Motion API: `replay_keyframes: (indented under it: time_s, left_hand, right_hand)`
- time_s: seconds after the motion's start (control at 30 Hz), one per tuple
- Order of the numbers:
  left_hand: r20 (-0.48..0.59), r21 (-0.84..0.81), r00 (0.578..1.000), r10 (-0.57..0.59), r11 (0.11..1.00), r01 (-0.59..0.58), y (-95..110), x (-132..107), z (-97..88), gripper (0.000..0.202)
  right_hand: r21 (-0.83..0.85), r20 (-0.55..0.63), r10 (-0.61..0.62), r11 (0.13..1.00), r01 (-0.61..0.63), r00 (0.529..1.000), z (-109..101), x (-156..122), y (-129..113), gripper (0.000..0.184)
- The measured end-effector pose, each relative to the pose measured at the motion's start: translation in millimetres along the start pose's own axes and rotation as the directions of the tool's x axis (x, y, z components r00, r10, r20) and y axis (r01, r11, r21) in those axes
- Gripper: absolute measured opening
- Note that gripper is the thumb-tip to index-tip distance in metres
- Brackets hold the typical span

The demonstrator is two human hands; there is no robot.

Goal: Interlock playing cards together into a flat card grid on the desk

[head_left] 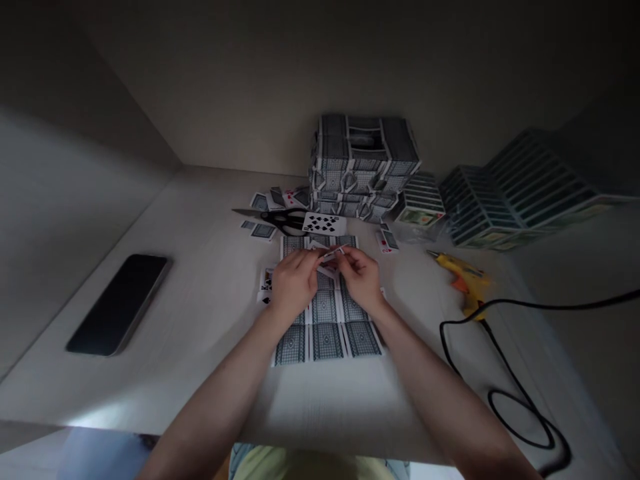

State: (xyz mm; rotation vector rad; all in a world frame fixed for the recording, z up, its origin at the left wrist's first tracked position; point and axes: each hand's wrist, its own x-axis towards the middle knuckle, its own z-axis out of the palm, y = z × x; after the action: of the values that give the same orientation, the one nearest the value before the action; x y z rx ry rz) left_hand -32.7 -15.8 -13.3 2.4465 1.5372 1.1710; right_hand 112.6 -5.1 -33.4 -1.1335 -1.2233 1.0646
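My left hand (pixel 294 283) and my right hand (pixel 361 279) meet over a sheet of face-down playing cards (pixel 327 333) laid side by side on the pale table (pixel 210 320). Both hands pinch one small folded card piece (pixel 333 255) between their fingertips, just above the sheet. A face-up spade card (pixel 324 224) lies right behind the hands. Beyond it stands a box-like structure built of cards (pixel 364 167).
Black scissors (pixel 280 219) and loose card pieces lie at the back left. A dark phone (pixel 120 303) rests at the left. A yellow glue gun (pixel 463 277) with a black cord (pixel 505 387) sits at the right. Ribbed card constructions (pixel 515 193) stand at the back right.
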Motion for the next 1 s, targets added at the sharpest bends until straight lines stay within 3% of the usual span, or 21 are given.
replay_keyframes:
  time_s: [0.23,0.4,0.5,0.63,0.7,0.83,1.0]
  left_hand:
    - [0.01,0.065,0.986,0.167,0.984,-0.167,7.5,-3.1,-0.8,0.041]
    - [0.039,-0.014,0.966,0.255,0.967,-0.255,8.0,-3.5,0.4,0.049]
    - [-0.013,-0.112,0.987,0.162,0.98,-0.162,5.1,-4.4,4.4,0.047]
    - [-0.098,-0.2,0.989,-0.111,0.976,0.09,1.5,-4.2,10.0,0.029]
    - [-0.105,-0.219,0.985,-0.138,0.969,0.112,1.3,-3.0,10.1,0.025]
    - [-0.057,-0.246,0.998,0.014,0.969,-0.027,3.8,-1.2,6.8,0.034]
    - [0.001,-0.239,0.971,0.237,0.943,-0.23,5.6,-1.2,4.4,0.047]
  right_hand:
    - [-0.024,-0.028,-0.049,0.999,0.048,0.998,-1.2,0.0,-11.1,0.016]
    - [-0.018,-0.045,-0.051,0.999,0.05,0.998,-1.5,0.8,-9.1,0.018]
    - [0.019,-0.006,-0.033,0.999,0.033,0.999,-1.0,2.2,-6.6,0.02]
    - [0.039,0.007,0.003,0.999,-0.004,1.0,1.1,3.0,-1.8,0.025]
    - [0.012,-0.008,0.003,1.0,-0.003,1.0,1.4,2.9,0.2,0.026]
    - [-0.051,-0.033,-0.04,0.998,0.038,0.999,-0.9,2.5,-0.1,0.023]
    - [-0.109,-0.073,-0.105,0.989,0.097,0.992,-3.1,1.3,-5.5,0.018]
